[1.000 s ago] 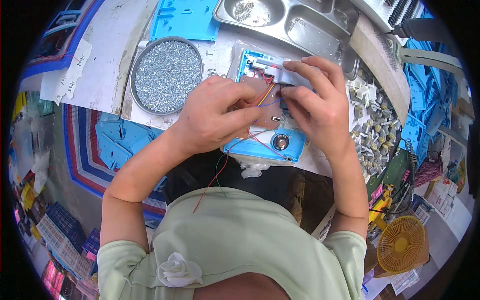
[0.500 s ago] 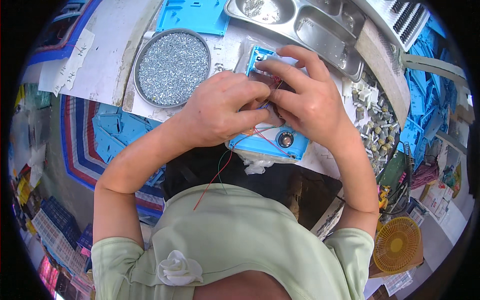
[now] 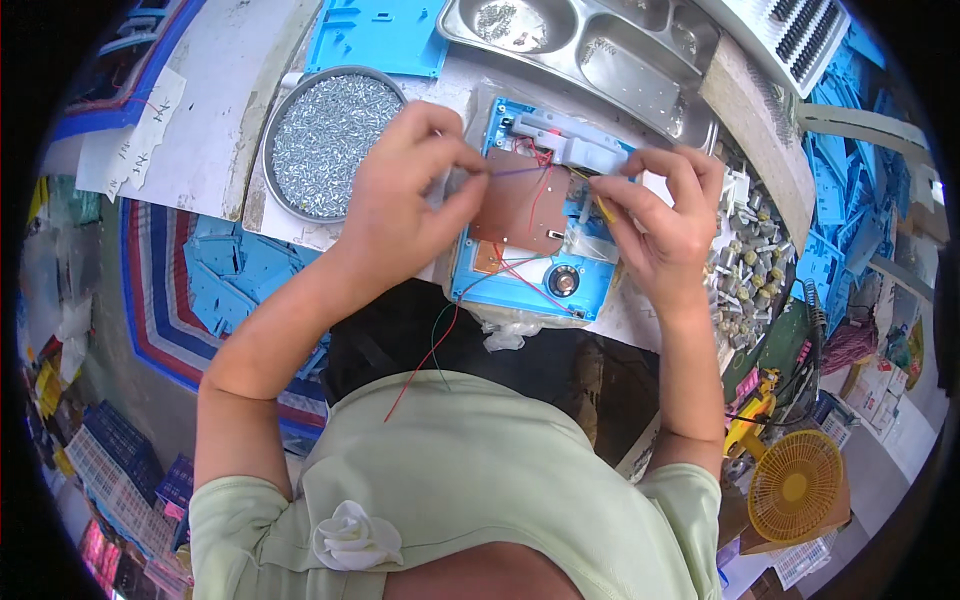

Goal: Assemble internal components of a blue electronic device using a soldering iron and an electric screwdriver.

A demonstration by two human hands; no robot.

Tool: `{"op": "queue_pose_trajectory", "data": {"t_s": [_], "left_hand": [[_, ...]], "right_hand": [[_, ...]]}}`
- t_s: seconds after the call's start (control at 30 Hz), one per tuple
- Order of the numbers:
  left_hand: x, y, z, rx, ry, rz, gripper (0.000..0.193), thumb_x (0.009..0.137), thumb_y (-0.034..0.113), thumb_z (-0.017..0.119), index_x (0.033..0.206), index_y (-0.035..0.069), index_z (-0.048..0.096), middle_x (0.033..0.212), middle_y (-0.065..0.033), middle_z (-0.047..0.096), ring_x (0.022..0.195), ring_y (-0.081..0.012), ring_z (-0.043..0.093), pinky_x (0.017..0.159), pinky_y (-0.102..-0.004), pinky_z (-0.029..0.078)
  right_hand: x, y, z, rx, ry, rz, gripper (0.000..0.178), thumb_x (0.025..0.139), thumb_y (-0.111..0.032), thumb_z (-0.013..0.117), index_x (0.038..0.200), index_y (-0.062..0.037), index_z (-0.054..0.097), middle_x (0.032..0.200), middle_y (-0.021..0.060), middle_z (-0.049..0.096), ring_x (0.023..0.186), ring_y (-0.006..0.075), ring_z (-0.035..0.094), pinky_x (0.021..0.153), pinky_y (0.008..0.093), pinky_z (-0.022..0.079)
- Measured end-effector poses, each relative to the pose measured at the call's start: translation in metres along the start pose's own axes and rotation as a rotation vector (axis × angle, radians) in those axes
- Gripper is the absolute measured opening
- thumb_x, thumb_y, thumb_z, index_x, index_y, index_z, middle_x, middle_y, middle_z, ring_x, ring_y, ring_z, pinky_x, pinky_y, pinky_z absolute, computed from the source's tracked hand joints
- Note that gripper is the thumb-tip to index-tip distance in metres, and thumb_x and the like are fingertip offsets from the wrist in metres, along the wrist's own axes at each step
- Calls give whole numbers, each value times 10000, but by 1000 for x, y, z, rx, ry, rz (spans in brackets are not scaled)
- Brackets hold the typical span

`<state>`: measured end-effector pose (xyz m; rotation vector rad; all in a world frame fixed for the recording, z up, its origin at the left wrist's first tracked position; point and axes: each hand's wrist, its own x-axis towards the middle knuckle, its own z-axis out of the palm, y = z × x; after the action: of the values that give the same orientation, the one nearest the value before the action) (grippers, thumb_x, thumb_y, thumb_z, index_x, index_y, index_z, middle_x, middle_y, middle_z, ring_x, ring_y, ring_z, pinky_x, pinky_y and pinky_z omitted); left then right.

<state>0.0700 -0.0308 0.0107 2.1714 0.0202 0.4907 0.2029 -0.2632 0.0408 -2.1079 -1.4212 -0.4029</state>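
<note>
- On my head view, the left hand [image 3: 400,195] is slightly blurred, its fingers pinched at the left end of a blue wire [image 3: 520,171]
- The right hand [image 3: 660,215] has its fingers closed on a yellow wire [image 3: 604,208]
- Between them I see a brown circuit board [image 3: 510,215] on a blue casing [image 3: 600,292], mid-desk
- Far left, a round pan [image 3: 267,150] holds screws [image 3: 325,145]

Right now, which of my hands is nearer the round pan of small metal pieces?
Left. Your left hand overlaps the right edge of the round pan in this view; your right hand is farther right, past the brown board.
</note>
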Motion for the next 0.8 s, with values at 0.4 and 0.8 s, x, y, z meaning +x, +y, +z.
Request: {"op": "queue_pose_trajectory", "data": {"t_s": [0.4, 0.8], "left_hand": [[51, 53, 30, -294, -361, -137, 227, 908, -30, 661, 1131, -13, 696, 830, -74, 699, 668, -125, 703, 596, -255, 566], [40, 52, 40, -283, -272, -142, 100, 947, 6, 671, 1035, -13, 715, 842, -29, 692, 733, -83, 640, 676, -230, 512]], "right_hand": [[-7, -14, 2, 443, 195, 322, 154, 751, 7, 805, 878, -58, 747, 829, 56, 729, 779, 219, 638, 739, 326, 495], [-116, -3, -103, 330, 788, 902, 205, 906, 29, 699, 1097, -3, 635, 1034, 70, 690, 933, 122, 631, 852, 263, 504]]}}
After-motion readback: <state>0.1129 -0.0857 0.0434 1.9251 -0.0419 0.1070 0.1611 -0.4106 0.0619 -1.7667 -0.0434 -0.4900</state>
